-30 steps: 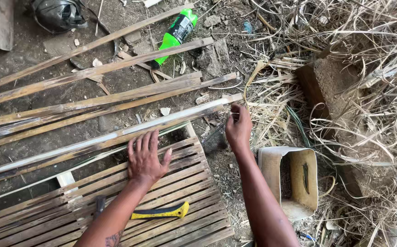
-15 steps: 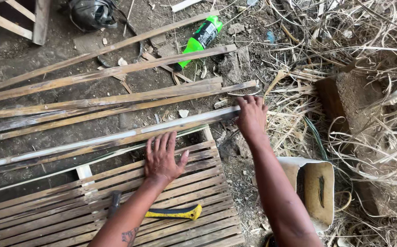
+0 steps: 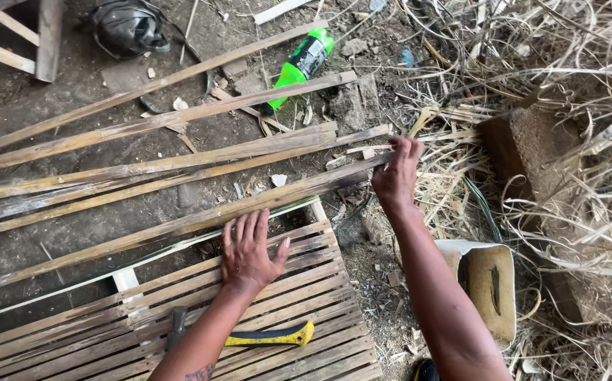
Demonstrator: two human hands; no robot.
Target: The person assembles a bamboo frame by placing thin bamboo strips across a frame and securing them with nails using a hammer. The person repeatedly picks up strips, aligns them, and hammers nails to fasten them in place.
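Bamboo slat (image 3: 179, 224) — long, lying across the ground just beyond the slatted panel (image 3: 306, 296). Right hand (image 3: 396, 176) pinches its right end; left hand (image 3: 249, 248) flat, fingers spread, pressing panel's far edge. Yellow-handled hammer (image 3: 256, 336) nearby.

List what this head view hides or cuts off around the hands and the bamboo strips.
- Right hand: its fingertips fold over the end of the bamboo strip, so the grip itself is hidden.
- Left hand: its palm lies flat on the slatted panel, hiding what is beneath it.
- Strips: far ends cut off by the left edge.
- Hammer: partly hidden behind the left forearm.
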